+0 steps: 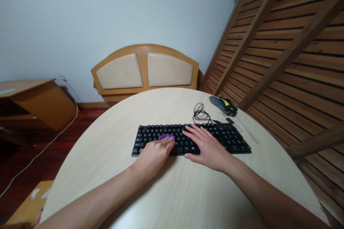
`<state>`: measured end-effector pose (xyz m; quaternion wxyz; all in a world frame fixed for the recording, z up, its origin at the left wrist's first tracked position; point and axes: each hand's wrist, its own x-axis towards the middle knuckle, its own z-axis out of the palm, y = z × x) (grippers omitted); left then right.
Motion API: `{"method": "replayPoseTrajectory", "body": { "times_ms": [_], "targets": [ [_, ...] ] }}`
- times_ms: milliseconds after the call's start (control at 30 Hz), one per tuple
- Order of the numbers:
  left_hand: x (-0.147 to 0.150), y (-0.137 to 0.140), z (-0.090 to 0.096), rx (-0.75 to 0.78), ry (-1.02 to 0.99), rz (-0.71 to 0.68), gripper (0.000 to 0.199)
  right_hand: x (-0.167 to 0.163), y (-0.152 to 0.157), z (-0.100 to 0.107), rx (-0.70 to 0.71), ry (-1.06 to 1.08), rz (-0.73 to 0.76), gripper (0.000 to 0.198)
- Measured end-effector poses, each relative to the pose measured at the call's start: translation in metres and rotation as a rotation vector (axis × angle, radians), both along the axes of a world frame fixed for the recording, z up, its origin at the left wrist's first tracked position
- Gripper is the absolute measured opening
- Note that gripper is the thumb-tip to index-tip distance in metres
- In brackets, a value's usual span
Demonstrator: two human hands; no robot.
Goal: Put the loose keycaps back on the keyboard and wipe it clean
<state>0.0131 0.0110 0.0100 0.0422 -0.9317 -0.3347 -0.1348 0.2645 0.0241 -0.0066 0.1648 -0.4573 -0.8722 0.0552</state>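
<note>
A black keyboard (178,137) lies flat on the round pale wooden table (172,193). My left hand (157,150) is closed on a small purple cloth (163,137) and presses it against the keys left of the keyboard's middle. Part of the cloth is hidden under my fingers. Further right, my right hand (205,146) rests on the keyboard with its fingers stretched out and spread, the thumb near the front edge. Nothing shows in that hand.
Behind the keyboard lies its coiled black cable (200,112). A grey and black item with yellow (224,105) and a thin pale stick (247,128) are at the right back. A slatted wooden frame (282,61) leans close on the right. A padded headboard (146,68) stands behind the table.
</note>
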Motion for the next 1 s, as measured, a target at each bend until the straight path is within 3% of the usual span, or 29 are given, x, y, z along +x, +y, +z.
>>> {"method": "replayPoseTrajectory", "body": {
  "times_ms": [267, 400, 500, 600, 767, 1000],
  "targets": [
    [-0.006, -0.019, -0.007, 0.100, 0.011, -0.064, 0.042, 0.001, 0.000, 0.001, 0.002, -0.026, 0.003, 0.074],
    [-0.016, -0.020, -0.002, -0.011, -0.033, -0.099, 0.043, 0.000, 0.000, 0.001, -0.003, -0.028, 0.003, 0.075],
    [-0.021, -0.006, 0.006, -0.074, -0.141, -0.057, 0.045, -0.002, 0.000, 0.000, 0.002, -0.023, 0.002, 0.076],
    [-0.015, 0.019, 0.013, 0.013, -0.215, 0.009, 0.043, -0.004, 0.001, -0.003, 0.019, -0.011, -0.003, 0.076],
    [0.014, 0.060, 0.010, -0.008, -0.120, 0.147, 0.036, -0.004, 0.001, -0.006, 0.041, 0.032, 0.009, 0.076],
    [0.020, 0.060, -0.001, -0.045, -0.104, 0.089, 0.033, -0.003, 0.002, -0.008, 0.044, 0.088, 0.003, 0.085]
  ]
}}
